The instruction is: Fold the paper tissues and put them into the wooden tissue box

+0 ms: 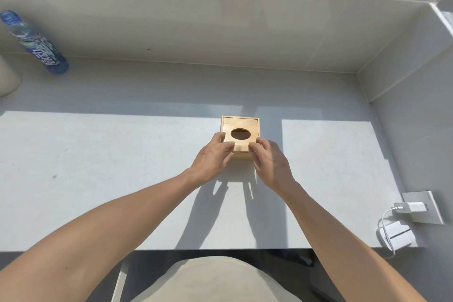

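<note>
The wooden tissue box (240, 135) sits toward the middle of the tabletop (98, 179), somewhat right of centre and well back from the near edge, its lid on and the oval slot facing up. Both hands are on its near side: the left hand (212, 160) has its fingers curled over the lid's near left corner, the right hand (269, 160) likewise at the near right corner, fingertips pressing on the lid rather than pinching anything. No paper tissues are visible. The box looks rigid and light, smooth-surfaced, so it may slide on the tabletop when pushed; the lid appears to sit in a groove, best worked from its near edge while the box walls are steadied. A bottle (36, 43) lies at the far left corner.
</note>
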